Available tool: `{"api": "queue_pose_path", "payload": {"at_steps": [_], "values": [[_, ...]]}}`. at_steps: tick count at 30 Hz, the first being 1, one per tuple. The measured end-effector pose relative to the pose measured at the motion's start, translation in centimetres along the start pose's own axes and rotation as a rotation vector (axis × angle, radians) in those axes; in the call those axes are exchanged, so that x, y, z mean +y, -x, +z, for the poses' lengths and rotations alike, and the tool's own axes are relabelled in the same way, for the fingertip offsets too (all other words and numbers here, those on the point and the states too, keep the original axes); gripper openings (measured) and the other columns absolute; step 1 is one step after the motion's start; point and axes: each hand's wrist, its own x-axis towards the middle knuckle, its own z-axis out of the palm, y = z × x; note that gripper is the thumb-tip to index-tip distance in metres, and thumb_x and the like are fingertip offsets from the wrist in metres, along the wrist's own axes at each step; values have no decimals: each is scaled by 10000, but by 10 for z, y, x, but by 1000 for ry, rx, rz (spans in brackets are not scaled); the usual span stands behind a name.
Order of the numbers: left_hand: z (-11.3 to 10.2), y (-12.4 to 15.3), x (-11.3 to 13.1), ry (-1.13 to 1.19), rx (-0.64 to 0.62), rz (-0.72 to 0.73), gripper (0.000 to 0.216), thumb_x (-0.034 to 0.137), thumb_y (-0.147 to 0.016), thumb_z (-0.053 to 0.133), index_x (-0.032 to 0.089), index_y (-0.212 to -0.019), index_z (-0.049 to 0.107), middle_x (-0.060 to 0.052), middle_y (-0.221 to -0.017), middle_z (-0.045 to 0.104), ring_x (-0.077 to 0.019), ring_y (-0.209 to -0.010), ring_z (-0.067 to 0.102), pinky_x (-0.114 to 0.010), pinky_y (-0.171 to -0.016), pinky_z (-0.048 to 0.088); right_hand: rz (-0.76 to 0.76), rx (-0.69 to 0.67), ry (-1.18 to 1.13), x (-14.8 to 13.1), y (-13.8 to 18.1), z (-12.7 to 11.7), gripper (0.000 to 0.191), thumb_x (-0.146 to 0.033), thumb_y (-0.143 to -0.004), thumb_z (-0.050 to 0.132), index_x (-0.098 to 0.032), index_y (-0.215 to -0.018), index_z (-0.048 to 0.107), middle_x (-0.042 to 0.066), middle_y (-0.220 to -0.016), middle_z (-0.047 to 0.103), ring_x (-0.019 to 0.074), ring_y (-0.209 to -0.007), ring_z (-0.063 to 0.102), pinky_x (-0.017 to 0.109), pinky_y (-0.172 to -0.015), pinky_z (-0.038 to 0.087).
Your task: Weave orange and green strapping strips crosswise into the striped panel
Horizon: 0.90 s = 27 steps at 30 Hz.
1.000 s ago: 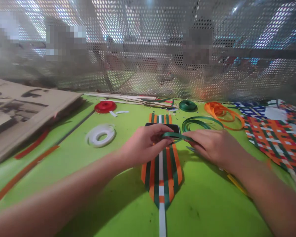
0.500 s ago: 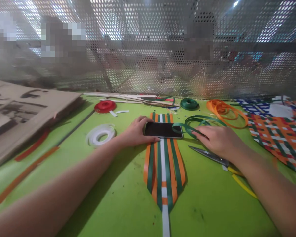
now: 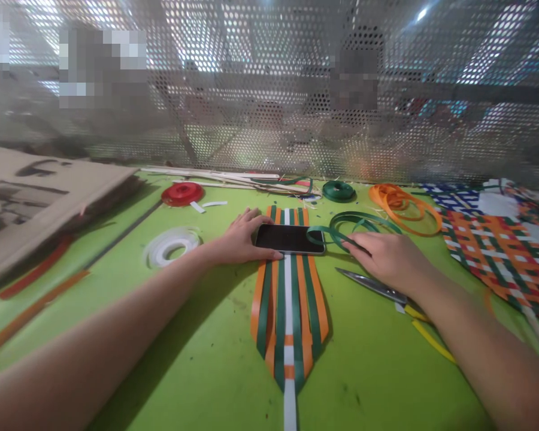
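Note:
A dark-screened phone [image 3: 284, 239] lies flat across a row of orange, green and white strips [image 3: 288, 299], which taper together toward a white strip at the near end. My left hand [image 3: 240, 237] holds the phone's left end, its thumb along the near edge and its fingers at the far edge. In my right hand [image 3: 379, 254] a loose green strip [image 3: 363, 216] is pinched; it loops above the table, and one end curls over the phone's right part. Scissors [image 3: 372, 285] with yellow handles lie beneath my right wrist, partly hidden by the forearm.
On the green tabletop [image 3: 368, 371] are a white roll [image 3: 173, 246], a red roll [image 3: 182, 193], a green roll [image 3: 338, 190] and orange coils [image 3: 395, 203]. Cardboard [image 3: 49, 197] lies at left, woven pieces [image 3: 498, 251] at right. A perforated screen [image 3: 260, 90] stands behind.
The whole view has shifted, so everything sits slightly further left in the picture. Both hands keep their places on the phone and the green strip.

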Motion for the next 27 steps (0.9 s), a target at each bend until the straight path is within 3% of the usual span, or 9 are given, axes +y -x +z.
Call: {"api": "queue_pose_path", "payload": {"at_steps": [7, 11, 13, 16, 20, 22, 27], "values": [[4, 3, -2, 45, 63, -21, 930, 812, -637, 868, 283, -1371, 653, -157, -1588, 485, -497, -1564, 341, -714, -1262, 313, 17, 23, 11, 0, 1, 0, 242, -349, -1067, 591, -222, -1019, 791, 45, -857, 835, 231, -673, 744, 320, -559, 388], [4, 15, 10, 125, 209, -67, 908, 787, -717, 840, 245, -1413, 626, -184, -1674, 412, -485, -1548, 394, -707, -1251, 344, 11, 32, 3, -4, 0, -3, 246, -349, -1061, 590, -212, -1031, 792, 70, -872, 839, 232, -667, 737, 319, -557, 379], [4, 24, 27, 194, 263, -46, 823, 737, -799, 812, 244, -1426, 612, -161, -1600, 530, -424, -1499, 485, -652, -1246, 390, -6, 26, -16, -11, -1, -8, 250, -348, -1069, 577, -217, -1047, 790, 70, -882, 839, 238, -698, 750, 317, -568, 395], [5, 39, 61, 342, 181, 7, 622, 640, -971, 680, 247, -1449, 614, -123, -1289, 764, -313, -1152, 748, -503, -992, 624, -47, -5, -65, -24, -4, -19, 260, -350, -1088, 551, -230, -1088, 782, 56, -935, 846, 235, -749, 770, 313, -593, 441], [9, 54, 90, 510, 28, 60, 289, 458, -1036, 611, 224, -1117, 762, -65, -970, 814, -244, -894, 800, -366, -788, 649, -119, -56, -135, -36, -6, -29, 266, -334, -1099, 528, -254, -1169, 772, 41, -1006, 854, 226, -825, 793, 306, -652, 511], [9, 59, 88, 517, 51, 33, 226, 401, -1015, 634, 221, -1034, 770, -52, -873, 803, -238, -812, 793, -347, -711, 629, -131, -68, -151, -36, -6, -31, 273, -321, -1096, 523, -266, -1193, 771, 44, -1053, 859, 231, -839, 801, 309, -658, 528], [7, 65, 60, 536, 194, -70, 224, 359, -995, 644, 204, -1115, 753, -54, -846, 808, -223, -743, 785, -328, -654, 610, -92, -60, -158, -22, -4, -30, 348, -368, -1112, 467, -246, -1192, 783, 81, -1065, 868, 263, -787, 814, 331, -626, 551]]}}
